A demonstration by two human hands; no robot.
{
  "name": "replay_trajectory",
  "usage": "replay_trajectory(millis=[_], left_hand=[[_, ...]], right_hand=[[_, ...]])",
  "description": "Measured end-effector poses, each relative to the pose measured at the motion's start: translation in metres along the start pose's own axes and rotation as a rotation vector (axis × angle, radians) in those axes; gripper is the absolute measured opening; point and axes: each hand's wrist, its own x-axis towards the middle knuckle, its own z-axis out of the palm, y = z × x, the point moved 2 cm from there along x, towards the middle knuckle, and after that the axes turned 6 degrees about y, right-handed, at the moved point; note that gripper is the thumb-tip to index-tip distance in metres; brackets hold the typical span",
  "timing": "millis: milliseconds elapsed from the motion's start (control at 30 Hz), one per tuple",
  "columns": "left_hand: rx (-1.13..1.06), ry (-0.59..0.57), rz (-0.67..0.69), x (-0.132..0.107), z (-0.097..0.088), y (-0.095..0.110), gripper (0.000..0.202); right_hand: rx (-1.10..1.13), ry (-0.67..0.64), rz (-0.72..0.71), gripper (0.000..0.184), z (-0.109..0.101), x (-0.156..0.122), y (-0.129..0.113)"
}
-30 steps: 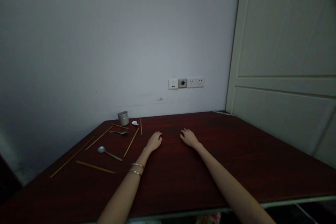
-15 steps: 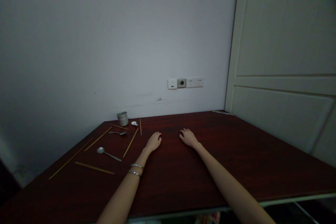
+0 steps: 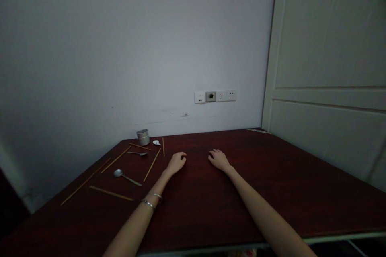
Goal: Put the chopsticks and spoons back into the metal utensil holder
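Note:
My left hand (image 3: pixel 177 163) is low over the dark red table (image 3: pixel 241 200), fingers lightly curved and a gap between thumb and fingers, holding nothing. Two silvery bangles (image 3: pixel 152 200) circle that wrist. Nearest to it on the left lies a chopstick (image 3: pixel 152 164). To the right, my right hand (image 3: pixel 218 159) rests palm down, fingers extended and holding nothing. Farther left lie a metal spoon (image 3: pixel 128 177), a fork (image 3: pixel 138 153) and several more chopsticks (image 3: pixel 111 193). Behind them stands a metal cup (image 3: pixel 143 137), with a small white spoon (image 3: pixel 156 142) beside it.
A white wall (image 3: pixel 181 48) with several switch and socket plates (image 3: pixel 226 95) rises behind the table. On the right stands a pale panelled door (image 3: pixel 328 72). A thin pale strip (image 3: pixel 258 131) lies at the table's far right corner.
The view has shifted slightly, so everything on the table sits a little farther right. My left fingers have curved a bit more, and the bangles have slid down the forearm. My right hand has barely moved.

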Motion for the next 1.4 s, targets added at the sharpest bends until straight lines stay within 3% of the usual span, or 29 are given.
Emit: replay_trajectory(millis=[167,267,367,433,533,667,733,933,1133,1267,1400], left_hand=[[0.121,0.019,-0.06,0.008,-0.058,-0.024,0.023],[0.172,0.113,-0.277,0.013,-0.096,-0.059,0.019],[0.143,0.177,-0.501,0.009,-0.122,-0.096,0.024],[0.168,0.096,-0.572,0.002,-0.129,-0.115,0.022],[0.194,-0.077,-0.51,-0.009,-0.13,-0.126,0.021],[0.228,-0.314,-0.375,-0.019,-0.119,-0.116,0.028],[0.268,-0.37,-0.351,-0.022,-0.112,-0.107,0.031],[0.348,-0.45,-0.377,-0.027,-0.105,-0.086,0.027],[0.236,-0.747,-0.408,-0.044,-0.103,-0.056,0.019],[0.23,-0.81,-0.496,-0.053,-0.097,-0.036,0.018],[0.181,-0.82,-0.576,-0.056,-0.09,-0.031,0.019]], right_hand=[[-0.009,0.017,-0.005,0.044,0.0,-0.002,-0.001],[-0.019,0.021,-0.007,0.045,-0.001,-0.003,-0.002],[-0.032,0.018,-0.007,0.045,-0.002,-0.004,-0.003],[-0.037,0.017,-0.004,0.045,-0.002,-0.004,-0.003],[-0.037,0.014,0.001,0.045,-0.002,-0.005,-0.004],[-0.029,-0.001,0.012,0.046,-0.001,-0.005,-0.004],[-0.027,-0.004,0.019,0.046,-0.001,-0.004,-0.003],[-0.029,-0.003,0.014,0.045,0.0,-0.003,-0.003],[-0.035,0.018,0.002,0.046,0.0,-0.004,-0.003],[-0.037,0.021,0.001,0.046,-0.001,-0.004,-0.003],[-0.034,0.004,0.006,0.046,-0.002,-0.004,-0.004]])
